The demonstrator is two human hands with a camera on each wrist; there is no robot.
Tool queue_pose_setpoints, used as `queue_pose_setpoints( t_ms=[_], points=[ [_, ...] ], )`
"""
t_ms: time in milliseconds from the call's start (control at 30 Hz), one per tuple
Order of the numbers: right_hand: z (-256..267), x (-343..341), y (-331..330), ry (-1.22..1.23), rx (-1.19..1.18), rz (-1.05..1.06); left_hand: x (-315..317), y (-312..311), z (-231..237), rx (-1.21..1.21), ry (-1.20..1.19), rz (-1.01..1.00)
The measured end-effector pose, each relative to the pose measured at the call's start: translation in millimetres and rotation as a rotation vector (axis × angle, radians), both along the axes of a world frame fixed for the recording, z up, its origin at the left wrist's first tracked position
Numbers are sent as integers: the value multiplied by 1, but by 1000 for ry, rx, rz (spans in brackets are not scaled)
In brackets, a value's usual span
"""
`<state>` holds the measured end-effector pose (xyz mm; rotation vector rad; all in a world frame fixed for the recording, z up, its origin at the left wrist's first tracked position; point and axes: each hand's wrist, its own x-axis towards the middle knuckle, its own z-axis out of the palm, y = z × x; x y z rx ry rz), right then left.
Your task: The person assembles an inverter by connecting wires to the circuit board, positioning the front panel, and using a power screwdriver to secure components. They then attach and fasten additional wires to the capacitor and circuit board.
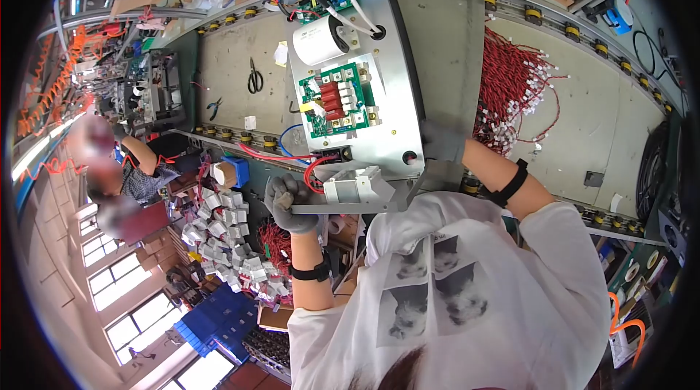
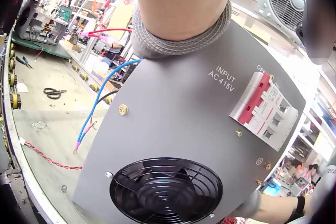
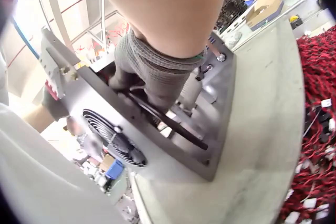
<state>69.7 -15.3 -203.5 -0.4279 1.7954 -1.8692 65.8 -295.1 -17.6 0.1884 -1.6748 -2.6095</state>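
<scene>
My gloved left hand (image 1: 288,204) grips the left end of a grey metal front panel (image 1: 335,208), fingers curled at its edge. That panel carries a breaker switch (image 2: 265,111) and a round black fan grille (image 2: 166,190). Behind it stands a metal chassis (image 1: 394,109) with a green circuit board (image 1: 332,100) and a white cylinder (image 1: 317,41). My gloved right hand (image 3: 152,74) reaches into the chassis behind the panel, beside a dark bar or cable (image 3: 170,122). Its fingertips are hidden, and I cannot tell what they hold. Red wires (image 1: 281,157) run near my left hand.
A heap of red twisted wires (image 1: 510,84) with white connectors lies right of the chassis. Scissors (image 1: 254,76) and pliers (image 1: 214,108) lie on the left. Rollers (image 1: 601,49) line the bench edges. Grey-white parts (image 1: 226,229) are piled below left; another person (image 1: 142,160) is beyond.
</scene>
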Motion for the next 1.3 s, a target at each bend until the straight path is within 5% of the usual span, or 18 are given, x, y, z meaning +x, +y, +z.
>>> queue_pose_setpoints(
  t_ms=[200, 267, 300, 367, 400, 467, 633, 700, 867, 933, 1033, 1133, 1200, 1300],
  points=[
    [31, 6, 34, 83, -121, -99, 2, -1, 3, -22, -5, -10],
    [34, 7, 58, -105, 20, -537, 0, 5, 4, -16, 10, -15],
    [47, 1, 59, -77, 27, -532, 0, 4, 1, -7, 6, 23],
    [118, -4, 50, 449, 174, -291, 0, 4, 1, -13, -1, 20],
    [126, -4, 42, 459, 180, -286, 0, 2, 2, -34, -33, 4],
    [140, -5, 29, 808, 581, 65, 1, 0, 0, 4, -16, -23],
    [138, -8, 11, 867, 781, 196, 2, 6, -4, -27, 33, -1],
    [151, -14, 4, 644, 435, -64, 0, 2, -6, -71, 25, -23],
    [237, -72, -18, 776, 71, -321, 0, 4, -5, -196, 32, -36],
    [277, -103, -26, 805, 73, -576, 0, 2, -14, -123, 49, -58],
    [308, -175, -26, 897, 289, -610, 1, 1, -12, -212, 53, -70],
    [264, -244, -32, 1029, 658, -422, 0, 3, -6, -211, 58, -106],
    [215, -269, -32, 1087, 742, -532, 1, 2, -13, -167, 41, -90],
    [222, -255, -31, 599, 1107, -629, -1, 3, -9, -195, 102, -97]
  ],
)
